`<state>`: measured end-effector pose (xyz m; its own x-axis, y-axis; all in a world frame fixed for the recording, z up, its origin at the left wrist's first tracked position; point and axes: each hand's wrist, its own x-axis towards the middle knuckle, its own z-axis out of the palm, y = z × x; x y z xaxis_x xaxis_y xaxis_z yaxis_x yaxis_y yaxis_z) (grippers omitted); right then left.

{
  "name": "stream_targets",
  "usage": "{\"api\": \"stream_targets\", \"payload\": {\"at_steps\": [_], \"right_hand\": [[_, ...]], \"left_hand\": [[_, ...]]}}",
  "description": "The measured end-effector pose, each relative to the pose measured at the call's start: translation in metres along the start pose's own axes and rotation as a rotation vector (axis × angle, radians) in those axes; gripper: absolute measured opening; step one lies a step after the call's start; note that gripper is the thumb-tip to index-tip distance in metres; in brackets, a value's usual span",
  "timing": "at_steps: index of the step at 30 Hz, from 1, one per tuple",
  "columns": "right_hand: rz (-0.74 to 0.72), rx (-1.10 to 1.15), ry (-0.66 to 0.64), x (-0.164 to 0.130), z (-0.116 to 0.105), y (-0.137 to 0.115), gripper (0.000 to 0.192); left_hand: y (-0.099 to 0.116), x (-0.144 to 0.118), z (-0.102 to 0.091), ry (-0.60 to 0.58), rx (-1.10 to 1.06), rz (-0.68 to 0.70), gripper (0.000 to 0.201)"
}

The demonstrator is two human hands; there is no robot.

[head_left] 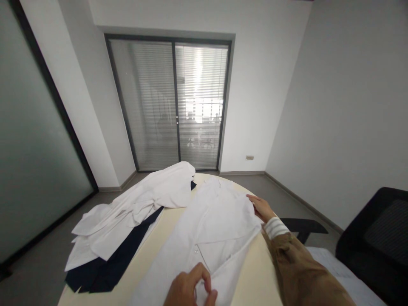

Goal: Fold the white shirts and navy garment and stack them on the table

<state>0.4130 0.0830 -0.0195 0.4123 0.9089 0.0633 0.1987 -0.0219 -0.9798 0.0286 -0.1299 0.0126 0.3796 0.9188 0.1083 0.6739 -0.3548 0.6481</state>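
A white shirt [219, 216] lies spread lengthwise on the table, one side folded inward over its front, with small buttons near the middle. My left hand [189, 287] is at the bottom of the view, over the lower part of the shirt; its thumb and index finger are curled into a pinch on the cloth. At the shirt's far right edge, my right hand [261, 208] grips the fabric, the index finger lying along the edge and the other fingers partly hidden by cloth.
A pile of white shirts [149, 195] with dark navy cloth [117, 255] under it covers the table's left side. The pale table [255, 272] has a rounded far edge. A black office chair [376, 229] stands at right, with white sheets [334, 267] beside it.
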Motion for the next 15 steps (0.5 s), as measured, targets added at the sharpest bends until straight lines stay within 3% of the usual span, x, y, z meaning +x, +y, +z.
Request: {"api": "stream_targets", "payload": {"at_steps": [3, 6, 11, 15], "right_hand": [[0.032, -0.007, -0.016, 0.015, 0.008, -0.012, 0.035], [-0.004, -0.032, -0.034, 0.029, 0.026, -0.024, 0.035], [-0.182, -0.143, -0.114, 0.030, 0.064, -0.030, 0.044], [-0.316, -0.360, -0.137, 0.023, 0.074, -0.019, 0.049]], "left_hand": [[-0.006, -0.002, -0.026, 0.066, -0.013, -0.063, 0.016], [-0.014, -0.002, -0.040, 0.046, 0.010, -0.116, 0.022], [-0.022, -0.006, -0.047, -0.067, 0.194, -0.198, 0.027], [-0.024, -0.010, -0.045, -0.136, 0.264, -0.186, 0.033]]}}
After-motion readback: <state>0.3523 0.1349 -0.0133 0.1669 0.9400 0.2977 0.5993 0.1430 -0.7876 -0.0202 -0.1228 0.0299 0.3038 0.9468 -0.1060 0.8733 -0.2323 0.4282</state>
